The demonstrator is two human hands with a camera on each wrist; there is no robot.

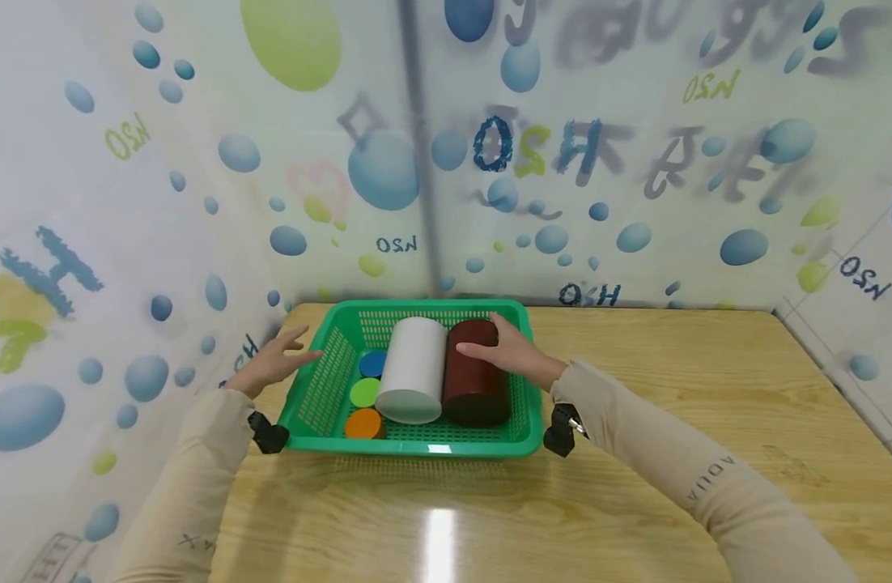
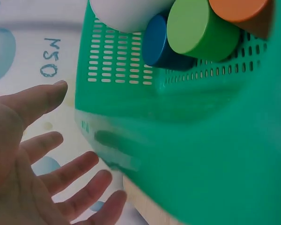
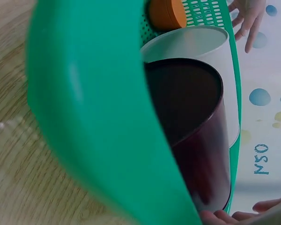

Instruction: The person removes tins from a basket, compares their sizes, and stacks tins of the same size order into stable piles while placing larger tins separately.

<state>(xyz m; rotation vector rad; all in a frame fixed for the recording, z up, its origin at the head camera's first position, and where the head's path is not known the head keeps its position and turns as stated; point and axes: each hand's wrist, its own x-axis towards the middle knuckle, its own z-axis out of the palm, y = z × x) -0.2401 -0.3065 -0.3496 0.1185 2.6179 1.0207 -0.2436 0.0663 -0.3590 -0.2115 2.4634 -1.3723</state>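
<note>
Pale woodgrain counter, glossy enough to throw back a bright streak, carries everything. On it, inside the basket's right half, lies a dark maroon, smooth-sided cylinder, its long axis running from near the person toward the wall, the near end facing back. It sits below and slightly left of the right hand, much the nearer of the two hands, whose thumb and fingers spread apart above it, clasping nothing; whether skin meets the surface I cannot tell. Just left, almost parallel, lies a matte white cylinder. Beyond it come three stubby round pieces: blue, lime green and orange. Around them stands a green plastic basket, rectangular, with slotted walls and a smooth, shiny rim. Outside its left wall, the left hand has its fingers loosely fanned, holding nothing. Beige sleeves cover both forearms. White wall covering printed with blue and green bubbles closes the scene.
</note>
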